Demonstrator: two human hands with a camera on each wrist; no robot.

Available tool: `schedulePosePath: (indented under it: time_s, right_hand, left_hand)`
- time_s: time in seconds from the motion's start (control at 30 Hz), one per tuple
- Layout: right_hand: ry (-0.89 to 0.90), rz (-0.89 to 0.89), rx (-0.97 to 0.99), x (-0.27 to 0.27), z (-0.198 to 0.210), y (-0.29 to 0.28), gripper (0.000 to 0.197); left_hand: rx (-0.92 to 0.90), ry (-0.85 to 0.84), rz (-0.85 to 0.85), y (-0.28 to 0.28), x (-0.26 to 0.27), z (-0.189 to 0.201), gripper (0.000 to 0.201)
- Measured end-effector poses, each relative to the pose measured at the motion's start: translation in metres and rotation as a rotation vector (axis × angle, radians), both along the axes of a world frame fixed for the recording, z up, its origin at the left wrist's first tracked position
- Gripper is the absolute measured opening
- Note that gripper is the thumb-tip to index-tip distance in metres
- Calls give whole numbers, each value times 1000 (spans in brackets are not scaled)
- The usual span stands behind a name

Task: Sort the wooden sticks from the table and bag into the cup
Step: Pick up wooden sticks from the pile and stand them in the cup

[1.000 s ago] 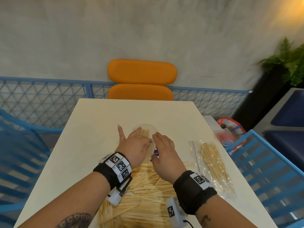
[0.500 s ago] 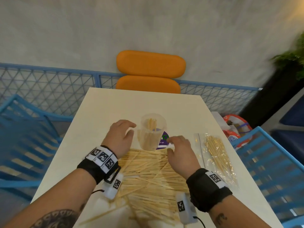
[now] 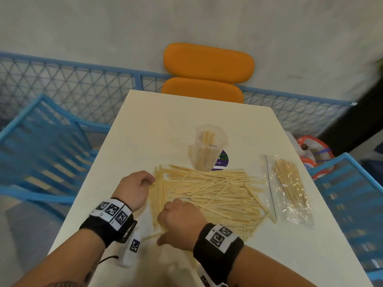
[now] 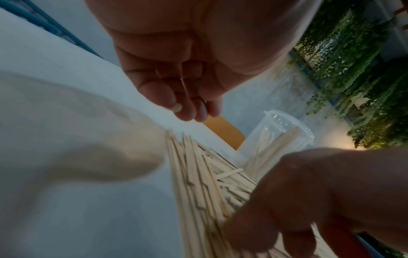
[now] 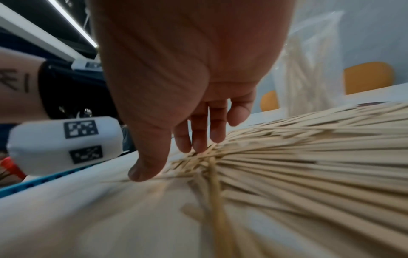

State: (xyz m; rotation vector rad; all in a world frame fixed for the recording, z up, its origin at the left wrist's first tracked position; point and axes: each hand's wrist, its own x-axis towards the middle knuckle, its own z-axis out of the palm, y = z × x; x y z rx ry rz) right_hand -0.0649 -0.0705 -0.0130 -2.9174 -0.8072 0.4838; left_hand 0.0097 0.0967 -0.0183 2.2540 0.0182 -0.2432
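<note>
A big pile of flat wooden sticks [image 3: 213, 193] lies spread on the white table [image 3: 165, 125]. Behind it stands a clear plastic cup [image 3: 208, 150] with several sticks upright in it; the cup [image 4: 280, 139] also shows in the left wrist view. A clear bag of thinner sticks [image 3: 290, 189] lies to the right of the pile. My left hand [image 3: 150, 181] sits at the pile's left edge, its fingers [image 4: 187, 106] loosely curled and holding nothing. My right hand [image 3: 172, 212] hovers over the pile's near left part, its fingertips [image 5: 198, 141] touching the sticks [image 5: 287, 165].
A purple round sticker or disc [image 3: 222, 160] lies behind the cup. An orange chair [image 3: 207, 73] stands at the table's far end, and blue slatted chairs [image 3: 41, 146] flank both sides. A colourful bag [image 3: 315, 154] sits off the table's right edge.
Both hands have drawn back from the cup's sides towards me. The left now sits at the pile's left edge, and the right has crossed to the pile's near left part.
</note>
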Motion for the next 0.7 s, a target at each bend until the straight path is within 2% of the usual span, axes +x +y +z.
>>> schedulePosePath:
  time_s: [0.1,0.27,0.43,0.6,0.7]
  right_hand:
    - [9,-10,-23,2,-3,16,52]
    - [-36,33,-56,5,-7,19,23]
    - [-63,9,-35,8,-4,6,20]
    - [-93,-233,100,16,24,-15,23]
    - [-68,-459,312,25,37,-23,18]
  left_hand:
    - [-4,32,24,10,-6,-3,34]
    - [-49,51,47,23,-12,-7,30]
    - [-115,32,70,35,-10,-2,32]
    - [-165,40,126,40,-6,2,35]
    - [-207,51,114,29,-8,6,31]
